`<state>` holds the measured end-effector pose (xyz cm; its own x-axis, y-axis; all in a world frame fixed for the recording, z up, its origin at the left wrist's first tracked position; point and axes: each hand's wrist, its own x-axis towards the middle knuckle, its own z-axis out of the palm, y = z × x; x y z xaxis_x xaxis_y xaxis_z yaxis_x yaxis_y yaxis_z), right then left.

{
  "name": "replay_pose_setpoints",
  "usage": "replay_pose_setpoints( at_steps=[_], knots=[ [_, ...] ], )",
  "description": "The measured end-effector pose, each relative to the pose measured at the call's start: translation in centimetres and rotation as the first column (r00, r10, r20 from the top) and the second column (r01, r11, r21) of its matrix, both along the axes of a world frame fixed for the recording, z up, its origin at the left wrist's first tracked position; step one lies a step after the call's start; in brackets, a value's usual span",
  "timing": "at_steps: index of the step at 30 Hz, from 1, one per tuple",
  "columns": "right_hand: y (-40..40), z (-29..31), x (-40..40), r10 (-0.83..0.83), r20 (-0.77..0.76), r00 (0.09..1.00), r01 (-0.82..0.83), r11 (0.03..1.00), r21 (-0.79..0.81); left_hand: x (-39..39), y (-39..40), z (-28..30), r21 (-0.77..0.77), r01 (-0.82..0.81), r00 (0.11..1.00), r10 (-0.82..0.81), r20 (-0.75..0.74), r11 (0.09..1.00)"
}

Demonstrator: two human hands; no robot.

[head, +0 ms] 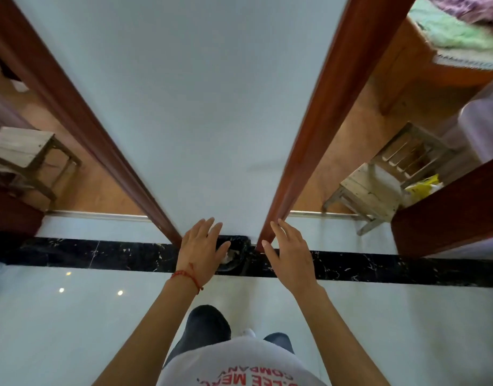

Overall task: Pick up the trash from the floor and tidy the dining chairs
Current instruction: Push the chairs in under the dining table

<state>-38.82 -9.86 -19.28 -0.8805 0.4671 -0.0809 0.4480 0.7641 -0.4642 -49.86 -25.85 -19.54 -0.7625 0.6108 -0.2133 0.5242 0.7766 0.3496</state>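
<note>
Both arms reach forward and down, bare to above the elbow, roughly parallel. Left hand [202, 247] is palm down, fingers straight and slightly spread, thumb out to the right; a red string bracelet [187, 277] sits on the wrist. Right hand [289, 250] is palm down too, fingers extended and loosely fanned, thumb angled inward toward the left hand. Neither hand holds anything.

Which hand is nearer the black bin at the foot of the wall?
Left. The left hand is directly over the black bin, overlapping its rim in view. The right hand hovers off to the bin's right, apart from it.
</note>
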Motion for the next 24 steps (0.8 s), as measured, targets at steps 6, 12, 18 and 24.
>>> replay_pose_setpoints(
  at_steps=[6,12,18,24],
  knots=[
    [0.3,2.1,1.2,-0.16,-0.038,0.986,0.161,0.986,0.035,-1.3,1.8,1.9,0.032,0.156,0.987,-0.154,-0.052,0.987],
    [-1.0,3.1,2.0,-0.333,-0.02,0.943,0.334,0.943,0.019,-3.2,2.5,2.6,0.033,0.34,0.94,-0.338,-0.049,0.94],
    [-3.8,3.3,4.0,-0.523,0.014,0.852,0.523,0.852,0.031,-3.1,3.4,2.9,0.088,0.526,0.85,-0.525,-0.033,0.846],
    [-6.5,4.5,8.5,-0.694,0.04,0.719,0.693,0.72,0.044,0.0,5.2,3.9,0.079,0.72,0.694,-0.719,-0.043,0.69]
  ],
)
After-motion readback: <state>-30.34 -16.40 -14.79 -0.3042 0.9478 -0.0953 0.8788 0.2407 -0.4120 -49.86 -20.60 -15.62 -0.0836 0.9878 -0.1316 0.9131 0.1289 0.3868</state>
